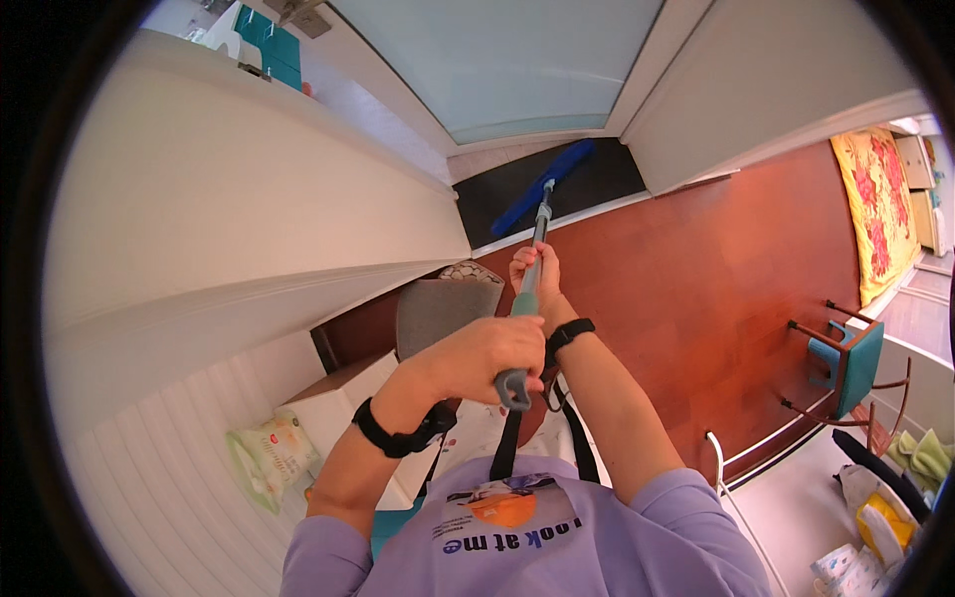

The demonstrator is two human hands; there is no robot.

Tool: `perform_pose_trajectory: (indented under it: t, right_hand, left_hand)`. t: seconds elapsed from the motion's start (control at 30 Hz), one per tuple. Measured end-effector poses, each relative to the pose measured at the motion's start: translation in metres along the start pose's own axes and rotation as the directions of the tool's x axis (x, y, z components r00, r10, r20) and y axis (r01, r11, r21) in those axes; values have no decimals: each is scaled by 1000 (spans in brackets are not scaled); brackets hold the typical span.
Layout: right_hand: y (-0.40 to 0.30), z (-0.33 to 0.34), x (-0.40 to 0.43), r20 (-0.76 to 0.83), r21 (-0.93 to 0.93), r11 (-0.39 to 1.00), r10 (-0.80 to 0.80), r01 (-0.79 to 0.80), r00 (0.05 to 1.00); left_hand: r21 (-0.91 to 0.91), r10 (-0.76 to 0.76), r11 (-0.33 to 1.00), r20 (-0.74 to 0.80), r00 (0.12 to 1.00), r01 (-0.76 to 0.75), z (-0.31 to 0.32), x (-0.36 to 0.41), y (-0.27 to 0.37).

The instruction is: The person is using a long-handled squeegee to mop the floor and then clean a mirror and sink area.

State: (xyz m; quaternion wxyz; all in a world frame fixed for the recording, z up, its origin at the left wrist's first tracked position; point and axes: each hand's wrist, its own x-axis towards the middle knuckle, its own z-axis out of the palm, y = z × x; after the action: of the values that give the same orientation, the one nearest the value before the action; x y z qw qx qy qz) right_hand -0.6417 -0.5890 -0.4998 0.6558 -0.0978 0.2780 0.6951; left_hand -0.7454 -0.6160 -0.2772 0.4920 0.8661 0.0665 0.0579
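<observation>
Both my hands hold the pole of a flat mop [528,280]. My left hand [483,351], its arm coming from the picture's left, grips the upper handle just above the grey hanging loop at its end. Farther down the pole, my right hand [542,272] is closed around the metal shaft. The mop's blue head [545,186] lies slantwise on the dark threshold slab [589,183] in front of a frosted glass door [515,67]. Each wrist wears a black band.
Reddish wooden floor [686,276] stretches to the right, with a green-seated chair [862,369] on it. A grey mat [440,313] lies left of the pole, near a white cabinet [351,410]. White walls flank the doorway. A floral yellow cloth [880,209] is at far right.
</observation>
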Motion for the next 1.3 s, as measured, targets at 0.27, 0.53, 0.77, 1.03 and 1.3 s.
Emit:
perform_pose_trajectory:
  t: [0.27,0.53,0.77,1.03,1.3]
  right_hand:
    - [5,-22,2,-82,-45,996,-86,82,993]
    - [22,-17,-10,-220,53,990,-113,128,969]
    - [5,-32,1,-251,2,988,-148,154,956]
    - [51,-9,18,-539,-226,974,-154,34,828]
    - [70,11,30,-311,49,989,148,-140,939]
  left_hand:
    - [-176,-152,978,-257,954,108,-11,-30,-5]
    - [-285,-222,953,-438,871,99,-4,-48,-33]
    - [-329,-223,941,-412,883,84,1,-44,-44]
    - [-322,-374,921,-577,727,218,-25,-78,-40]
    - [-224,-341,940,-626,702,257,-35,-74,-5]
